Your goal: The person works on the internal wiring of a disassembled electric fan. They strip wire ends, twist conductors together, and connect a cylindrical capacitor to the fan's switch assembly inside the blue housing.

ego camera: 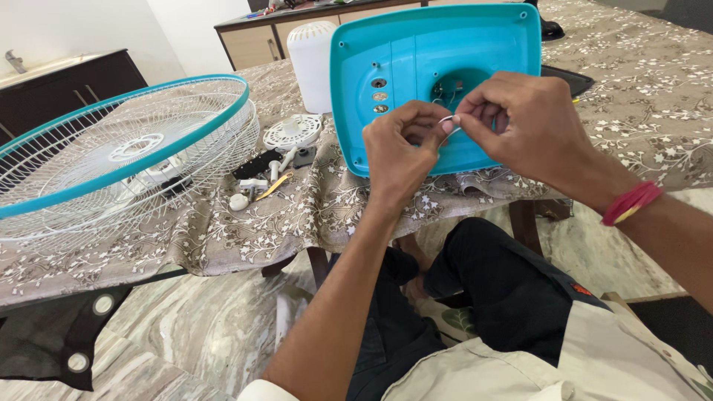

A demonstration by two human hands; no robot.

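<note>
I have my left hand (397, 152) and right hand (512, 122) pinched shut on a thin white wire (448, 121), just in front of the turquoise fan base (416, 59) propped on the worktop (639, 96). I judge the wire light, springy and slippery, best nipped near its ends. The base edge sits close behind my knuckles; open room lies toward me, small loose parts (271, 167) off left.

Both hands raised together, left hand (401, 152) and right hand (520, 122) fingertips pinched
</note>
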